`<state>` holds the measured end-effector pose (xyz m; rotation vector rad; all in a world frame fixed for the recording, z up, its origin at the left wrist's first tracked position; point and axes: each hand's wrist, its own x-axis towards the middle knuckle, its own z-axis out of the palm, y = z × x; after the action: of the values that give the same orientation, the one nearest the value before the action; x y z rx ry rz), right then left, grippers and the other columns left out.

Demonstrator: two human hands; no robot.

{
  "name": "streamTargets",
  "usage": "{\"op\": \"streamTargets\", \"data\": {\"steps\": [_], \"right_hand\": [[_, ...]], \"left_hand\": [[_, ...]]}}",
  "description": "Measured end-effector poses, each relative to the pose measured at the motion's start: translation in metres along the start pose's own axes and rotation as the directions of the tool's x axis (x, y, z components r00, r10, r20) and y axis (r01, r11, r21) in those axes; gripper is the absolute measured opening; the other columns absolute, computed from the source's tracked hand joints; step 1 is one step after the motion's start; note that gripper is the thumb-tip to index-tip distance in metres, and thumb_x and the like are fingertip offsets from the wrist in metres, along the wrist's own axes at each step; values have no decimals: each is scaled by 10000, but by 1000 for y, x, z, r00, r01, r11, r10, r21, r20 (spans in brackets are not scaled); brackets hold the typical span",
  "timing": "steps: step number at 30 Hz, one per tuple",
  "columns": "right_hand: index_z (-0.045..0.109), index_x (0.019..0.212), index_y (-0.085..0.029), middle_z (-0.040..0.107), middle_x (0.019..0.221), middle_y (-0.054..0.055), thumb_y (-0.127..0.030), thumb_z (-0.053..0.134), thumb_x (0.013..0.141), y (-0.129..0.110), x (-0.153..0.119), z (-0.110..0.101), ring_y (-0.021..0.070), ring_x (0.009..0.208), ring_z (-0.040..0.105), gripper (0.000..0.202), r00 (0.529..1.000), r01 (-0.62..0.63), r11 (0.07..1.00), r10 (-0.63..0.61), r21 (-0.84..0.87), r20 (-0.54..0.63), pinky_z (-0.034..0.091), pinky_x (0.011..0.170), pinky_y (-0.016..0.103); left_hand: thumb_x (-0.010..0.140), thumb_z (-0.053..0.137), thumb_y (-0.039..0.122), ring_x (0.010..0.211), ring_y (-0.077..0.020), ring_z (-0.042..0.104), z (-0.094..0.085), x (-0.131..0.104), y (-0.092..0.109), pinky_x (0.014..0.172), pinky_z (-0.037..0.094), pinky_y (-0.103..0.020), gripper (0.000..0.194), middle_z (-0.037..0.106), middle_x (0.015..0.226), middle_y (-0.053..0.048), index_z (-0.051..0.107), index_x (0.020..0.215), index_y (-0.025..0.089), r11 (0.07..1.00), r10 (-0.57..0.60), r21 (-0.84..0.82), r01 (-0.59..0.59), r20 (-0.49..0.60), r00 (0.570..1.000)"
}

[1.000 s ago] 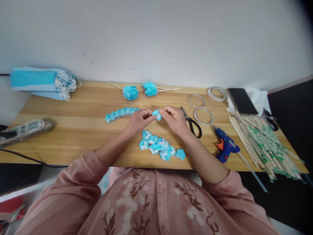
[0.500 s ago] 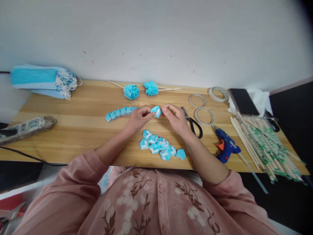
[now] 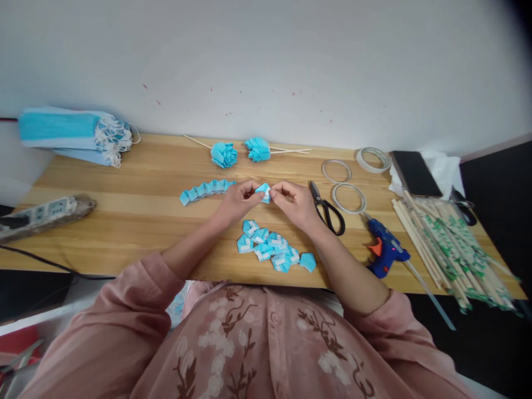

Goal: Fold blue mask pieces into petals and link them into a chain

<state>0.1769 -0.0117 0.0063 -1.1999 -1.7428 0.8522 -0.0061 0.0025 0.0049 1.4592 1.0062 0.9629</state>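
A small folded blue petal piece point(image 3: 262, 190) with a white strip is held up between my hands. My left hand point(image 3: 238, 202) pinches its left side between thumb and fingers. At its right edge the thumb and forefinger of my right hand point(image 3: 294, 202) are closed on the same piece. Just left of my left hand lies a row of folded blue petals point(image 3: 204, 190). Nearer my body is a loose pile of blue petals with white strips point(image 3: 266, 244), and one plain blue petal point(image 3: 308, 261) lies at its right.
Two blue flowers on sticks point(image 3: 224, 154) lie at the back. Scissors point(image 3: 326, 208), tape rolls point(image 3: 349, 198), a blue glue gun point(image 3: 384, 248), wrapped chopsticks point(image 3: 461, 249) and a phone point(image 3: 414, 173) are on the right. Blue face masks point(image 3: 62, 130) and a power strip point(image 3: 44, 216) sit left.
My right hand's fingers have come lower and closer to the face of the petal, covering more of its right edge. My left hand keeps its pinch.
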Motion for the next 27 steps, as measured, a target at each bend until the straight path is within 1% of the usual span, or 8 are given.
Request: {"op": "streamTargets", "data": {"steps": [6,10,13,20,22,24,26,27], "right_hand": [[632,785,-199,611,692,-14,-378,599,885,2,1,2,136,652,546,208,1000,-19,999,18,36,19,419,636,272],[589,795,-211,603,700,-19,-361,633,852,4,2,5,135,648,540,167,1000,-19,999,18,46,21,417,624,270],[563,776,-217,590,687,-25,-353,621,859,4,1,5,134,640,534,169,1000,-9,1000,8,27,29,410,619,271],[565,731,-213,572,649,-27,-383,578,895,0,0,1,126,599,497,236,999,-15,1000,14,22,41,372,576,267],[600,758,-211,598,667,-18,-393,562,915,-1,-1,1,135,614,520,244,1000,-14,1000,14,12,10,389,590,273],[644,819,-214,658,736,-2,-384,559,927,-1,-1,1,151,660,567,219,997,21,1000,-23,-23,-70,425,629,286],[670,855,-223,700,801,14,-349,572,928,-1,-1,2,169,711,605,176,982,97,989,-114,-112,-149,454,685,308],[675,849,-227,705,805,19,-323,580,926,-2,-1,3,177,725,612,156,971,143,975,-172,-171,-168,461,709,321]], "left_hand": [[762,665,380,610,-94,432,0,0,-1,588,351,-235,233,520,645,34,607,721,158,1000,8,-14,-8,-6,1000],[754,681,429,638,-104,470,1,0,-4,631,394,-243,279,565,666,23,646,759,152,1000,-6,-8,6,-18,1000],[739,676,467,641,-109,468,1,0,-6,631,389,-249,312,560,667,19,636,750,158,1000,-20,9,20,-14,1000],[749,637,392,619,-104,443,2,-3,-1,593,347,-241,233,521,632,27,585,704,170,997,-13,82,9,43,999],[749,639,384,609,-101,431,2,-3,0,581,338,-239,226,511,629,30,580,703,171,998,-13,65,11,30,999],[750,642,383,596,-95,410,2,-1,-1,569,329,-239,230,495,622,34,571,690,173,999,0,38,1,-15,1000],[749,644,379,590,-92,396,1,0,-2,562,325,-240,224,495,627,33,579,691,172,1000,14,17,-13,-76,997],[748,645,374,590,-92,395,1,1,-3,561,326,-241,218,502,634,32,588,699,170,1000,19,7,-18,-104,994]]}}
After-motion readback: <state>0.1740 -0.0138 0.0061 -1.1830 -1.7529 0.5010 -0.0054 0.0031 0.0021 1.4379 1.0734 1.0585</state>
